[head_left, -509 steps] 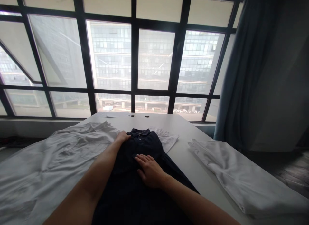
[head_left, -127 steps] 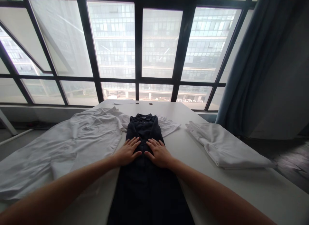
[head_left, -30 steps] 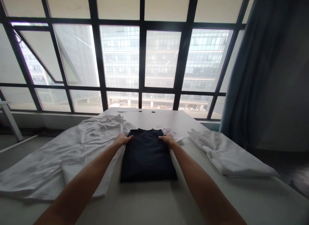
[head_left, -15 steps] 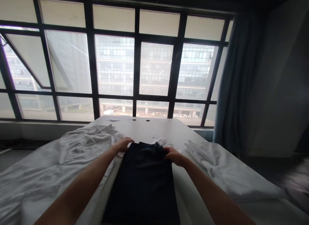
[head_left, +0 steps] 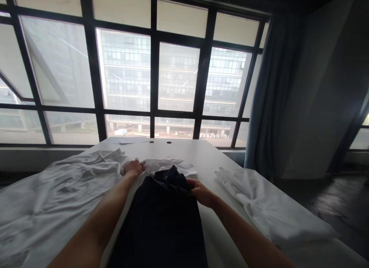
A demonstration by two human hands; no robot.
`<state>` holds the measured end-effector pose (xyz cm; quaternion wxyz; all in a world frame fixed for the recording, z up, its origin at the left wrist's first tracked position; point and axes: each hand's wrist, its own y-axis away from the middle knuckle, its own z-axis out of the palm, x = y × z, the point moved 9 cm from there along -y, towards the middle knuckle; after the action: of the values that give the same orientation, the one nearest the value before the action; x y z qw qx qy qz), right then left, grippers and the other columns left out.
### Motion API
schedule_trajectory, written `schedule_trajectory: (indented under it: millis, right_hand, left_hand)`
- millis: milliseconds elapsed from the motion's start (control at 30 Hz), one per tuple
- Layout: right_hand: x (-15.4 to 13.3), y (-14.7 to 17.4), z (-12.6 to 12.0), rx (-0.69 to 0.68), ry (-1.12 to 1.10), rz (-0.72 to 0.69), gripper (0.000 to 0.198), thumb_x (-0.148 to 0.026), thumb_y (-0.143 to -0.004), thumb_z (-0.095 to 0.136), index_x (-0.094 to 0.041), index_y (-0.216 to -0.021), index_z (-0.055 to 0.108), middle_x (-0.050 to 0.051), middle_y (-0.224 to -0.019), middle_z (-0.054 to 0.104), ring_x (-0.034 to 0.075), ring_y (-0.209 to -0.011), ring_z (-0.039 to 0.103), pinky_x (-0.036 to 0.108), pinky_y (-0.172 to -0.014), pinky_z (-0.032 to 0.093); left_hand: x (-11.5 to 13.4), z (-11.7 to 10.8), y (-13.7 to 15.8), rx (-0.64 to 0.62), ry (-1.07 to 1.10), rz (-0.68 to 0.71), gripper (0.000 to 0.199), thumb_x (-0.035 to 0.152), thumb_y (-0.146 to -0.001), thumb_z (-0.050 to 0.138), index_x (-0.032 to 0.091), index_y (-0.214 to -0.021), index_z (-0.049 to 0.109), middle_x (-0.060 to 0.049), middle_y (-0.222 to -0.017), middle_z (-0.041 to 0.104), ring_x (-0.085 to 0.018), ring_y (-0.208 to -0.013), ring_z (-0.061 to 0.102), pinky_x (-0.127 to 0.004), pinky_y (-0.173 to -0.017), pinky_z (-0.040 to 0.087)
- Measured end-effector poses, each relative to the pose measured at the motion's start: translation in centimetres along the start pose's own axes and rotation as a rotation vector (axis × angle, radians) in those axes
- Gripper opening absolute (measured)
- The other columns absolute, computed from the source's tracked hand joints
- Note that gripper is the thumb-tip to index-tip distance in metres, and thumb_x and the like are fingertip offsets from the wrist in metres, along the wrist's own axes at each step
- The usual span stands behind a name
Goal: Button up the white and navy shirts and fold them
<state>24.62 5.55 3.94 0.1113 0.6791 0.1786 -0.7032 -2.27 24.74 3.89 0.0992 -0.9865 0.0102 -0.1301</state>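
Dark shirt: in the middle of the near end of the table, running from its rumpled collar end toward the person and out of view. Whether its body lies flat or is partly lifted cannot be told. It is narrow, with sleeves not showing; folding is judged partly done, a compact, smooth bundle not yet reached.

Right hand: thumb and fingers gripping the dark shirt beside the collar.

Left hand: fingers curled in, apparently gripping the edge of the white shirt.

White shirt: spread and wrinkled left of the dark shirt; judged not begun.

White bundle: folded, at the right, untouched; judged complete.

Beyond: paper near the table's far edge, then the window.
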Motion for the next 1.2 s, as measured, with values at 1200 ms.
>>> schedule_trajectory:
  millis: [1200]
  right_hand:
    - [4.2, -0.3, 7.1, -0.137, 1.338, -0.027, 0.059, -0.041, -0.1, 0.029, -0.018, -0.154, 0.033, 0.007, -0.162, 0.025, 0.021, -0.15, 0.017, 0.045, -0.12, 0.011]
  left_hand:
    - [11.9, 1.0, 31.6, -0.231, 0.106, 0.705, 0.079, 0.068, -0.095, 0.029, 0.018, -0.156, 0.027, -0.012, -0.162, 0.022, -0.027, -0.15, 0.016, -0.045, -0.122, 0.017]
